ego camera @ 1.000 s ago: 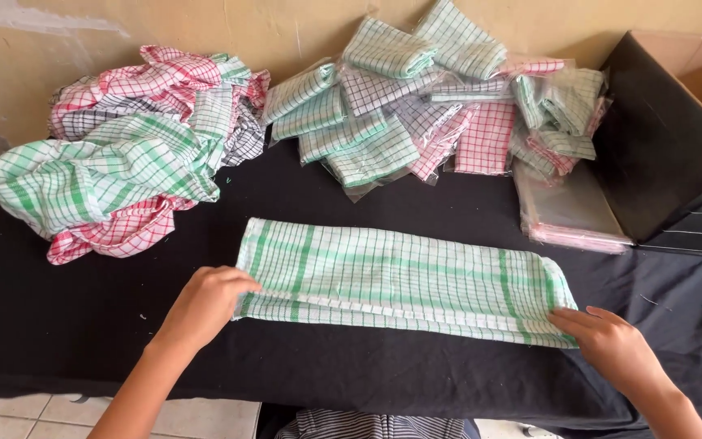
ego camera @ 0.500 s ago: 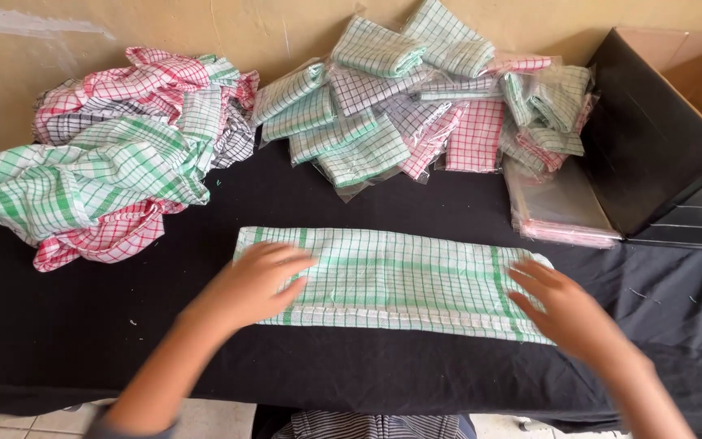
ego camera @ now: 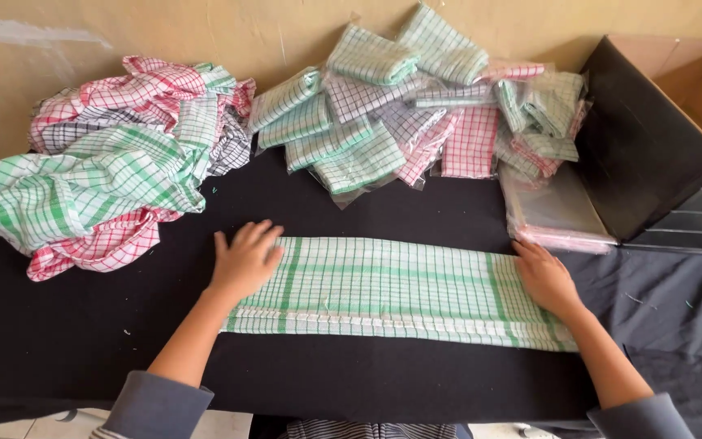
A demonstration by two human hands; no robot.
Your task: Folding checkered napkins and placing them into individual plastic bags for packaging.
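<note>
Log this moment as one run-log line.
left hand flat on green checked cloth left end | right hand flat on right end | cloth folded lengthwise on black table

We see a green-and-white checked cloth (ego camera: 392,293) on a black table cover (ego camera: 416,215), beside a loose heap (ego camera: 115,179) of red, green (and some grey) checks, plus a brown cardboard box (ego camera: 692,81).

Your single head camera looks steeply down from above the near edge of the black cloth-covered table (ego camera: 58,349), facing the yellowish wall (ego camera: 270,32) along its far edge. It sits close: your forearms enter from the bottom. The table's right end seems cut off.
</note>
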